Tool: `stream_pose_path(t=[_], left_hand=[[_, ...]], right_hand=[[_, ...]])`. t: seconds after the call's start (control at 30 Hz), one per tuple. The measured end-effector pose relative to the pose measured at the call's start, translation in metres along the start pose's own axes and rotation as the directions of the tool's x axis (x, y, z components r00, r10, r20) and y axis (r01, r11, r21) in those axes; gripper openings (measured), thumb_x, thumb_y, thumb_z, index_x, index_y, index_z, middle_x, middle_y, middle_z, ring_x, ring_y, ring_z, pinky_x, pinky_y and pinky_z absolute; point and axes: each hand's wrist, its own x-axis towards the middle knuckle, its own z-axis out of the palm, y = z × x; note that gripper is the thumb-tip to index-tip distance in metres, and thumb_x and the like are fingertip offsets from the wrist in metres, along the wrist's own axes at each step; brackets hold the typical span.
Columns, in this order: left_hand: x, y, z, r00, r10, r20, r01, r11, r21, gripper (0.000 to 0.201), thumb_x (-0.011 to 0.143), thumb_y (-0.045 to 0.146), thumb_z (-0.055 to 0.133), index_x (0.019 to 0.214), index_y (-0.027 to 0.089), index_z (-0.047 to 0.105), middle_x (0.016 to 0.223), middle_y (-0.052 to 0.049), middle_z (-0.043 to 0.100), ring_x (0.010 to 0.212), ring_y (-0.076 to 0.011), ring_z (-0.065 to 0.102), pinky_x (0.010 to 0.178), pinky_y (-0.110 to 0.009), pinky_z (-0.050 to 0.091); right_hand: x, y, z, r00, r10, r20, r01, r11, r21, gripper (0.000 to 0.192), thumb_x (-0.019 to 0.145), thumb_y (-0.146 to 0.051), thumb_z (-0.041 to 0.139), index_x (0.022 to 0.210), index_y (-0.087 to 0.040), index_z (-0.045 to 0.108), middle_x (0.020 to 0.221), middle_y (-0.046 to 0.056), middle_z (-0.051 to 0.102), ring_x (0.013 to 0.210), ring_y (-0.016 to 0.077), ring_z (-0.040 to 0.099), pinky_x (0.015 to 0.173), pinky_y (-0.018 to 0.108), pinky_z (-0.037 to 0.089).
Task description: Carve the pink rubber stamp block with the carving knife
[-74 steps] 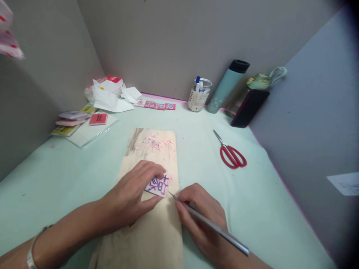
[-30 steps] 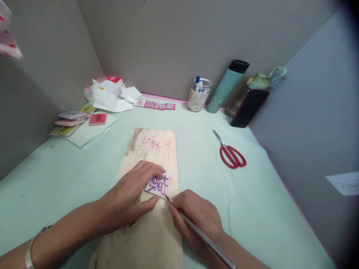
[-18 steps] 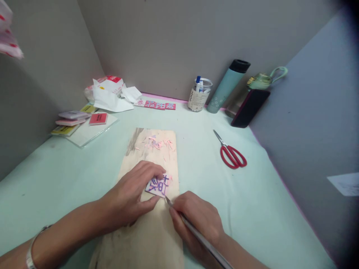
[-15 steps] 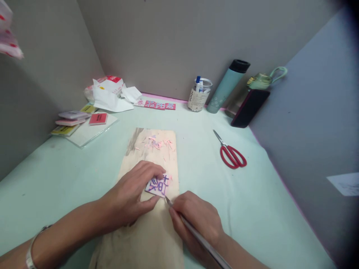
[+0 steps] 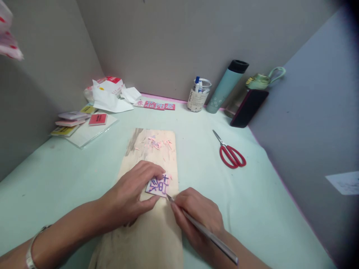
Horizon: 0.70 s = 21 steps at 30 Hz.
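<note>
Head view: grey walls [image 5: 179, 45] hem in the mint bench [image 5: 266, 194]. Left grip [image 5: 127, 190] pins a tile [image 5: 156, 188], right grip [image 5: 199, 211] a knife [image 5: 209, 233].

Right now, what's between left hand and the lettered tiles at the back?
Head view: beyond the left hand, pink shavings on the wooden board, then pale green tabletop.

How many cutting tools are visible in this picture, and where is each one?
2. A slim metal carving knife, in the right hand; red-handled scissors, on the table right of the wooden board. The labelled jar may hide more.
</note>
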Motion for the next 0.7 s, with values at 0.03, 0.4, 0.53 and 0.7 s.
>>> stream_pose_path(t=[0.03, 0.4, 0.53, 0.7], left_hand=[[0.000, 0.000, 0.000, 1.000, 0.000, 0.002, 0.000, 1.000, 0.000, 0.032, 0.087, 0.013, 0.058, 0.117, 0.025, 0.051, 0.121, -0.005, 0.063, 0.115, -0.0255, 0.055, 0.099, -0.042, 0.048], [-0.004, -0.006, -0.004, 0.998, -0.008, 0.055, 0.010, 0.999, -0.048, 0.024, 0.096, 0.019, 0.056, 0.119, 0.027, 0.052, 0.130, -0.005, 0.062, 0.121, -0.0253, 0.054, 0.103, -0.040, 0.047], [-0.005, -0.008, -0.006, 0.995, 0.006, 0.096, 0.000, 0.998, -0.068, 0.023, 0.101, 0.022, 0.052, 0.124, 0.027, 0.051, 0.134, -0.006, 0.059, 0.126, -0.0244, 0.051, 0.106, -0.040, 0.044], [-0.004, -0.008, -0.006, 0.995, 0.014, 0.103, -0.006, 0.997, -0.082, 0.023, 0.102, 0.022, 0.051, 0.125, 0.026, 0.051, 0.135, -0.008, 0.058, 0.127, -0.0260, 0.050, 0.107, -0.042, 0.044]], right_hand=[[0.000, -0.001, -0.001, 1.000, 0.018, 0.006, -0.018, 1.000, 0.005, 0.018, 0.098, -0.007, 0.052, 0.088, -0.020, 0.060, 0.072, 0.001, 0.064, 0.062, 0.0122, 0.059, 0.057, 0.023, 0.047], [0.009, 0.020, -0.016, 0.882, 0.456, -0.118, -0.431, 0.882, 0.189, 0.014, 0.095, -0.023, 0.062, 0.081, -0.021, 0.065, 0.063, -0.003, 0.061, 0.054, 0.0113, 0.057, 0.049, 0.020, 0.045], [0.010, 0.026, -0.026, 0.869, 0.494, 0.019, -0.477, 0.828, 0.294, 0.011, 0.097, -0.025, 0.061, 0.095, -0.023, 0.071, 0.068, -0.002, 0.066, 0.061, 0.0130, 0.063, 0.055, 0.021, 0.052], [0.012, 0.026, -0.049, 0.879, 0.288, 0.381, -0.451, 0.760, 0.467, 0.031, 0.103, -0.024, 0.053, 0.132, -0.025, 0.065, 0.106, 0.008, 0.076, 0.094, 0.0197, 0.073, 0.083, 0.033, 0.062]])
